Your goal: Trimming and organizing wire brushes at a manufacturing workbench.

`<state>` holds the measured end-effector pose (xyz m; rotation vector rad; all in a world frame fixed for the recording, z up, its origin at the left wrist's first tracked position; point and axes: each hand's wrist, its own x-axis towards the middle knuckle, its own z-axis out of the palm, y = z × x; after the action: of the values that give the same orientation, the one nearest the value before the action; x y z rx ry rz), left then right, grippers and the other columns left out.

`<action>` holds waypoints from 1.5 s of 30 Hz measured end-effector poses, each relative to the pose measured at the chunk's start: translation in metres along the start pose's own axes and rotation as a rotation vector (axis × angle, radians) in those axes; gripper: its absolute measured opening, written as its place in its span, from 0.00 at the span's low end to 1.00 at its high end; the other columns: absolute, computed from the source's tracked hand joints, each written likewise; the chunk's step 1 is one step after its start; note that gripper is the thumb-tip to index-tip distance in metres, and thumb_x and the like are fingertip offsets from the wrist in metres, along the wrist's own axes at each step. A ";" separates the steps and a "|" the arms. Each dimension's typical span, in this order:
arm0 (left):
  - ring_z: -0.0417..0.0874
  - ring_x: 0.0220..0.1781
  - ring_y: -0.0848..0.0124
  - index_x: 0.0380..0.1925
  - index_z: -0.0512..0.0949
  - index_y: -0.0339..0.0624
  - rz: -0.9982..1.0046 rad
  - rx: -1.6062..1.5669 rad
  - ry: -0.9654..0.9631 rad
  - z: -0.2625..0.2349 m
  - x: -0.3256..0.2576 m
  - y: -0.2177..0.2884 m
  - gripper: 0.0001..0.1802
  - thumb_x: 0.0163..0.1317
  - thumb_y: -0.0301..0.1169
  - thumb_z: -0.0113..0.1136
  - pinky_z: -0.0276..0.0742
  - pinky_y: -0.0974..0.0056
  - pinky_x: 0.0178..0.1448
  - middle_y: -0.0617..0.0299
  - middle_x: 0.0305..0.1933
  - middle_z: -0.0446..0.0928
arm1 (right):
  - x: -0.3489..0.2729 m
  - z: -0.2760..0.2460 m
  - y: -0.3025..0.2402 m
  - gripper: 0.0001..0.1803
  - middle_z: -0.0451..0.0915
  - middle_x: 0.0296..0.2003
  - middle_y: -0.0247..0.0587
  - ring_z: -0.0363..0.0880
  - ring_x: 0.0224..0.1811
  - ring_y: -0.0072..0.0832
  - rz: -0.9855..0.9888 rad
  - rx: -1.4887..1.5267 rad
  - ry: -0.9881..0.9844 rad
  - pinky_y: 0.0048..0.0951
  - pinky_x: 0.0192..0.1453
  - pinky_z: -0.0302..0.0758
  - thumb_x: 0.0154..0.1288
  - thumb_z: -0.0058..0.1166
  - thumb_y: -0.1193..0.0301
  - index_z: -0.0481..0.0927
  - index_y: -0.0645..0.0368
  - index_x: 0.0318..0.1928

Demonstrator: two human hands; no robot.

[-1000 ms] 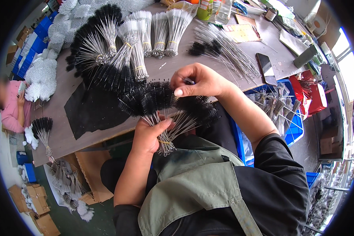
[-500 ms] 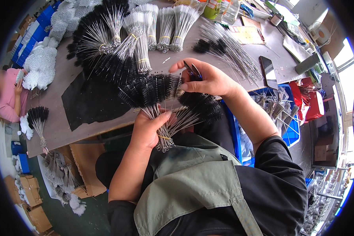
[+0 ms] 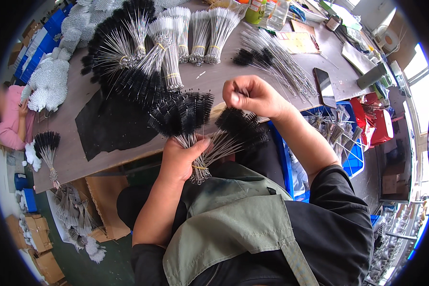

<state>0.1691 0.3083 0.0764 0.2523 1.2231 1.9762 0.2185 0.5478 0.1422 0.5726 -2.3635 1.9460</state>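
My left hand (image 3: 180, 158) is closed round a bundle of black-bristled wire brushes (image 3: 182, 112). Their bristle heads fan out above my fingers, and the looped wire ends stick out below, with a yellow band around the stems. Part of the bundle (image 3: 240, 127) splays off to the right, under my right hand. Curled into a fist above it is my right hand (image 3: 255, 97). Only a dark sliver of the small scissors (image 3: 243, 91) shows between its fingers; the rest is hidden.
Banded bundles of wire brushes (image 3: 164, 40) lie at the back of the table. Loose brushes (image 3: 281, 59) and a phone (image 3: 324, 86) lie to the right. A black sheet (image 3: 110, 125) covers part of the left. Beside my right arm stands a blue crate (image 3: 355, 159).
My right hand has shifted slightly right, off the brush heads, and its fingers have curled in over the scissors. The bristle heads in my left hand have drawn closer together.
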 end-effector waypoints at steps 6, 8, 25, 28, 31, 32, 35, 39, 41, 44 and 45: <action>0.83 0.33 0.67 0.40 0.73 0.37 0.025 0.049 0.001 0.001 -0.001 -0.002 0.15 0.53 0.18 0.65 0.82 0.63 0.41 0.58 0.35 0.78 | 0.023 0.014 -0.021 0.18 0.74 0.25 0.26 0.69 0.31 0.15 0.156 -0.311 0.099 0.21 0.38 0.70 0.59 0.65 0.60 0.77 0.63 0.36; 0.83 0.34 0.67 0.42 0.72 0.36 0.032 0.071 0.019 0.002 -0.002 0.003 0.16 0.54 0.19 0.65 0.82 0.63 0.41 0.57 0.36 0.79 | 0.023 0.010 -0.015 0.18 0.76 0.26 0.27 0.70 0.32 0.15 0.176 -0.310 0.051 0.21 0.39 0.70 0.56 0.69 0.61 0.78 0.63 0.34; 0.77 0.36 0.79 0.36 0.77 0.37 0.202 0.091 0.112 -0.001 0.004 -0.002 0.10 0.55 0.20 0.66 0.74 0.72 0.43 0.66 0.35 0.77 | -0.001 0.016 0.007 0.16 0.68 0.27 0.23 0.66 0.33 0.13 0.211 0.098 0.224 0.18 0.38 0.64 0.58 0.67 0.65 0.74 0.59 0.38; 0.78 0.39 0.77 0.41 0.75 0.36 0.218 0.123 0.115 -0.004 0.002 -0.002 0.13 0.56 0.19 0.63 0.76 0.71 0.47 0.65 0.38 0.76 | 0.000 0.024 0.000 0.17 0.68 0.30 0.23 0.66 0.35 0.13 0.202 0.163 0.330 0.16 0.39 0.64 0.58 0.67 0.69 0.73 0.59 0.42; 0.79 0.41 0.76 0.47 0.74 0.35 0.214 0.152 0.115 -0.005 0.002 -0.003 0.16 0.57 0.19 0.61 0.77 0.71 0.48 0.63 0.40 0.75 | 0.000 0.024 -0.005 0.16 0.68 0.30 0.23 0.65 0.35 0.12 0.239 0.257 0.300 0.15 0.40 0.63 0.58 0.66 0.72 0.72 0.59 0.42; 0.79 0.41 0.76 0.46 0.74 0.34 0.205 0.140 0.117 -0.005 0.001 -0.003 0.16 0.57 0.19 0.61 0.77 0.71 0.47 0.63 0.40 0.75 | 0.001 0.024 -0.006 0.15 0.69 0.30 0.22 0.65 0.34 0.12 0.252 0.273 0.270 0.15 0.40 0.64 0.58 0.65 0.73 0.72 0.58 0.41; 0.80 0.41 0.76 0.46 0.74 0.34 0.196 0.144 0.105 -0.005 0.001 -0.003 0.16 0.57 0.19 0.62 0.77 0.71 0.47 0.63 0.40 0.76 | -0.004 0.016 0.006 0.15 0.69 0.30 0.22 0.66 0.34 0.12 0.307 0.204 0.192 0.15 0.40 0.64 0.58 0.64 0.75 0.72 0.58 0.42; 0.78 0.37 0.78 0.38 0.78 0.34 0.241 0.221 0.135 -0.001 -0.001 0.000 0.09 0.56 0.21 0.65 0.75 0.71 0.45 0.64 0.37 0.79 | -0.006 0.016 0.013 0.14 0.69 0.31 0.23 0.66 0.34 0.12 0.315 0.109 0.186 0.15 0.41 0.65 0.58 0.63 0.77 0.72 0.57 0.42; 0.78 0.37 0.78 0.38 0.79 0.34 0.275 0.258 0.160 -0.002 -0.001 -0.003 0.09 0.56 0.21 0.65 0.75 0.71 0.45 0.64 0.37 0.79 | -0.002 0.023 0.005 0.15 0.70 0.31 0.24 0.67 0.35 0.13 0.177 0.166 0.317 0.16 0.43 0.66 0.57 0.64 0.77 0.72 0.57 0.42; 0.78 0.38 0.78 0.38 0.79 0.34 0.287 0.266 0.156 -0.003 0.001 -0.005 0.09 0.56 0.21 0.65 0.75 0.71 0.45 0.64 0.37 0.79 | -0.003 0.022 -0.004 0.16 0.70 0.33 0.24 0.67 0.36 0.13 0.170 0.256 0.180 0.17 0.45 0.67 0.58 0.63 0.77 0.72 0.58 0.44; 0.78 0.38 0.78 0.38 0.79 0.34 0.287 0.266 0.153 -0.002 0.001 -0.005 0.09 0.56 0.21 0.65 0.75 0.71 0.45 0.64 0.37 0.79 | -0.004 0.021 -0.002 0.16 0.70 0.33 0.24 0.67 0.36 0.13 0.170 0.256 0.182 0.17 0.45 0.67 0.58 0.63 0.77 0.72 0.58 0.44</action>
<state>0.1701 0.3084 0.0704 0.4369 1.6281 2.1008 0.2268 0.5288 0.1389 0.1942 -2.1334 2.2818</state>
